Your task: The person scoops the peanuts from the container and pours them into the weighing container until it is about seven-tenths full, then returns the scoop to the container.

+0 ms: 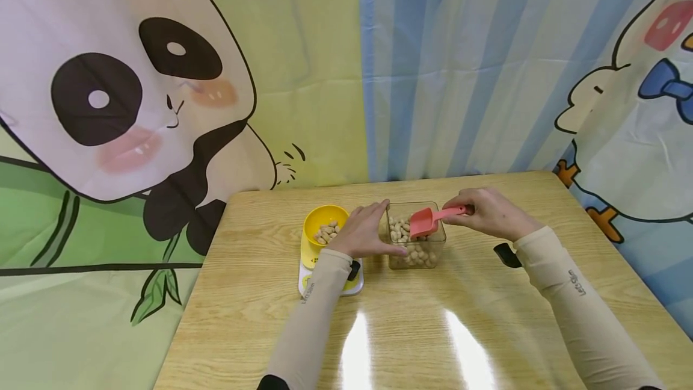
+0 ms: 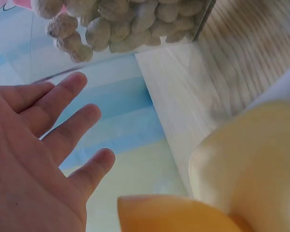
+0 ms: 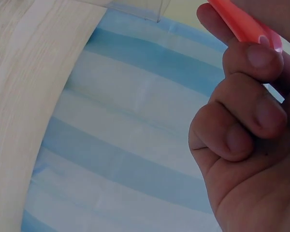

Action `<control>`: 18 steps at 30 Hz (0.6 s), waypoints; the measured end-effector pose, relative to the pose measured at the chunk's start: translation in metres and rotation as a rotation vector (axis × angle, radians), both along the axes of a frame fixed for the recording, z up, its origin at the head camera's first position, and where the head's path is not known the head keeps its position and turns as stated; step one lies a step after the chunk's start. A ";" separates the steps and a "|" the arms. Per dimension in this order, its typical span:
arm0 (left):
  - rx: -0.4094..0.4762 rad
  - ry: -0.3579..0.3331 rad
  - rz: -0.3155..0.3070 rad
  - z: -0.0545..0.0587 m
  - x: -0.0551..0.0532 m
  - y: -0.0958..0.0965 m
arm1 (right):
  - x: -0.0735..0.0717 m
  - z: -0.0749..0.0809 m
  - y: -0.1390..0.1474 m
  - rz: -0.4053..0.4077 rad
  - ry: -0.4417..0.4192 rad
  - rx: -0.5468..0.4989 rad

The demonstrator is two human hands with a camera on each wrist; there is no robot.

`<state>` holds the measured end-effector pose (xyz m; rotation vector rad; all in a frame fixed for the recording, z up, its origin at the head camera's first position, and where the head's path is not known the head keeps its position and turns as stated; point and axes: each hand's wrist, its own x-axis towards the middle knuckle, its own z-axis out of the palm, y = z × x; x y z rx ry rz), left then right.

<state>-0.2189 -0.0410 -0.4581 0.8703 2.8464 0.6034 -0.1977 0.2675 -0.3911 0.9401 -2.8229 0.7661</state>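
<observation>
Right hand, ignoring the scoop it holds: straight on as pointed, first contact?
The right hand would likely meet the right rim of the clear peanut container first; height is unclear, so it might pass above.

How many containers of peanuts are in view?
2: the yellow bowl on the scale, and the clear container to its right, on the wooden table.

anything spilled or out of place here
Nothing stands out: the visible peanuts sit in the yellow bowl and the clear container, none visibly spilled, and the right hand holds the pink scoop at the container's opening.
</observation>
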 end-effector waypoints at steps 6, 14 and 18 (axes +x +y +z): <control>0.096 -0.026 0.005 -0.001 0.001 0.005 | 0.000 0.006 -0.001 0.040 0.028 0.000; 0.091 -0.008 -0.005 0.000 0.001 0.006 | 0.000 0.014 -0.010 0.062 0.025 0.034; 0.099 -0.026 0.004 0.000 0.002 0.005 | -0.004 0.008 -0.014 0.082 0.014 0.028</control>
